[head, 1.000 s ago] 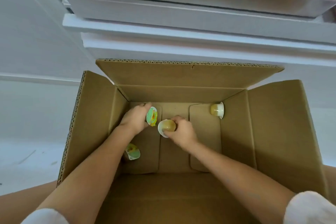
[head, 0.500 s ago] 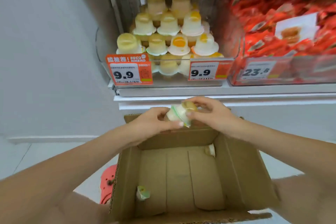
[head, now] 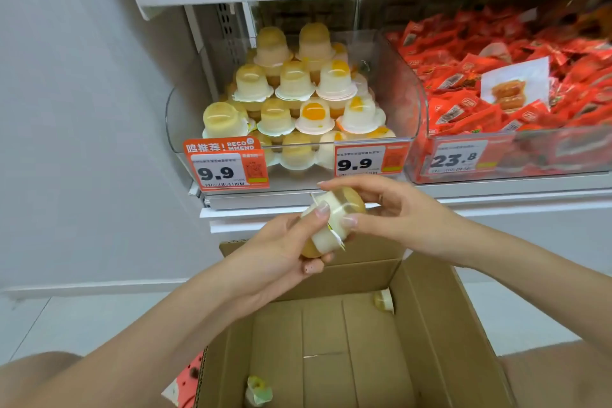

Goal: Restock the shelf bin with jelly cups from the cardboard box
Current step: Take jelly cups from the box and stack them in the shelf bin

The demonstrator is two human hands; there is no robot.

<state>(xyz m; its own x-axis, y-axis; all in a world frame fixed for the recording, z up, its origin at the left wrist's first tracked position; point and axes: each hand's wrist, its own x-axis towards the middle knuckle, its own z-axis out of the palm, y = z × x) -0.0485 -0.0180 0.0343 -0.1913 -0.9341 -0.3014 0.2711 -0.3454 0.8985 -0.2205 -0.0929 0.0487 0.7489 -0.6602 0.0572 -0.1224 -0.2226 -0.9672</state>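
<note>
Compared with one second earlier, both hands had left the floor of the cardboard box (head: 440, 325) and risen, each carrying one jelly cup, to a level just below the shelf bin (head: 409, 99). This meant the pick was complete and only the transfer into the bin remained.

The left hand (head: 281, 252) had its fingers curled round the lower jelly cup (head: 319, 238). The right hand (head: 394, 209) pinched the upper jelly cup (head: 347, 205) between thumb and fingertips. The two cups touched, lid ends together (apparently).

The bin stood above and beyond both hands, already stacked with cups. Below the hands, two loose cups (head: 384, 301) remained in the box, one toward each side.
</note>
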